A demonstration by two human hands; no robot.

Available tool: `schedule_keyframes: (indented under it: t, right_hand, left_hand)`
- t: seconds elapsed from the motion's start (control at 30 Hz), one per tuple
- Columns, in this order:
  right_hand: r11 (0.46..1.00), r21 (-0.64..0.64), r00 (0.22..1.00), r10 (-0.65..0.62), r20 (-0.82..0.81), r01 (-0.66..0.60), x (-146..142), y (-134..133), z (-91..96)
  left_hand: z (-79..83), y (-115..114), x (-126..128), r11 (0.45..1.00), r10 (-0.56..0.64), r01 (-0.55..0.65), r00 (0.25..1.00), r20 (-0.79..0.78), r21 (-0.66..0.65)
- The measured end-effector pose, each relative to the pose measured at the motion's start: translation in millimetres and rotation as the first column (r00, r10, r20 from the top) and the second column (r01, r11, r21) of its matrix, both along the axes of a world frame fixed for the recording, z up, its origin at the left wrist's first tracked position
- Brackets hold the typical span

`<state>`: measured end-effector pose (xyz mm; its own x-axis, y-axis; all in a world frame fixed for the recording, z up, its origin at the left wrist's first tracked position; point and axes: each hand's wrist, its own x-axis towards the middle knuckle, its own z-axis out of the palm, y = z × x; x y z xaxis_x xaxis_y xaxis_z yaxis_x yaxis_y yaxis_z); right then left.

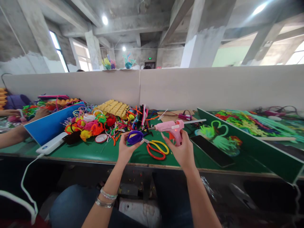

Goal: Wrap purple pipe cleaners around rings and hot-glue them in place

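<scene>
At the far left a co-worker's forearm (14, 136) lies on the green felt-covered table (95, 152), behind a tilted blue rectangular board (51, 125). A white rectangular plastic power unit (50, 144) with a white cable sits at the foot of that board. To its right, a loose multicoloured pile of chenille stems and pompoms (95, 124) spreads across the table, with a yellow moulded foam tray (114, 107) behind it. The person's left hand (125, 148) is raised above the table edge, and its fingertips pinch a purple chenille-stem coil (134, 137) with a yellow core. The coil is clear of the surface. A pair of yellow-and-red-handled scissors (156, 148) lies flat on the table between the two hands. The right hand (182, 151) is wrapped round the grip of a pink plastic hot-glue gun (171, 128). The nozzle points left toward the coil and a small red lamp glows on the body. Risk assessment: the lit lamp suggests a hot nozzle, and the left fingertips sit just beside the coil face, so contact or a stray drip could burn them. Excess adhesive could string onto the scissors or the felt below. A loose pinch could let the coil unwind. Further right a black flat smartphone (211, 151) lies near a green chenille swan figure (217, 133), in front of a slanted green divider board (251, 151)
</scene>
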<state>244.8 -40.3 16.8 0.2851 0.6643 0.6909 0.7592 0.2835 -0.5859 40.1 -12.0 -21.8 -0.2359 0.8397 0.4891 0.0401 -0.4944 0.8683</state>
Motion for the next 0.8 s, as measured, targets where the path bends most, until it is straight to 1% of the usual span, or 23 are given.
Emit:
schedule_keyframes:
  t: [0.1, 0.2, 0.27, 0.33, 0.43, 0.57, 0.8]
  right_hand:
    - [1.0, -0.007, 0.999, -0.008, 0.038, 0.008, 0.2, 1.6, -2.3]
    - [1.0, 0.005, 0.994, -0.024, 0.104, 0.023, -1.4, 2.8, -3.6]
    - [0.999, 0.015, 0.988, -0.032, 0.154, 0.03, -4.3, 2.8, -3.8]
    - [1.0, 0.013, 0.98, -0.024, 0.198, 0.022, -7.9, 2.3, -3.9]
    - [1.0, -0.002, 0.968, -0.005, 0.252, 0.006, -12.4, 1.4, -4.9]
    - [1.0, 0.004, 0.953, 0.0, 0.303, -0.001, -15.4, 1.1, -7.1]
    - [0.998, 0.03, 0.958, -0.055, 0.28, 0.049, -14.0, 2.5, -8.1]
  left_hand:
    - [-0.6, -0.1, -2.3, 0.996, 0.054, -0.047, 0.994, -0.095, 0.069]
    - [-0.7, -1.8, -4.5, 0.973, 0.19, -0.15, 0.952, -0.241, 0.175]
    - [-0.8, -2.7, -5.8, 0.939, 0.302, -0.21, 0.884, -0.357, 0.273]
    - [-1.0, -2.8, -6.9, 0.9, 0.395, -0.24, 0.801, -0.45, 0.363]
    - [-2.3, -1.4, -8.2, 0.858, 0.484, -0.265, 0.707, -0.516, 0.441]
    - [-5.5, 1.6, -9.2, 0.833, 0.536, -0.301, 0.645, -0.545, 0.463]
    - [-6.0, -0.2, -8.0, 0.822, 0.56, -0.328, 0.608, -0.562, 0.465]
